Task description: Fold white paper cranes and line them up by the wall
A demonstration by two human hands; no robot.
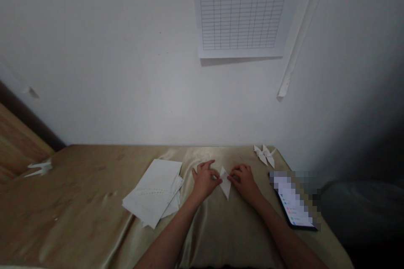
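Currently, the left hand (205,181) and right hand (244,184) pinch opposite edges of a folded white paper piece (225,187), mid-fold, calling for steady fingertip pressure.

Your gold satin cloth (78,218) carries 1 loose stack of white paper sheets (151,191), folded white paper cranes (265,154), and 1 black smartphone (293,206).
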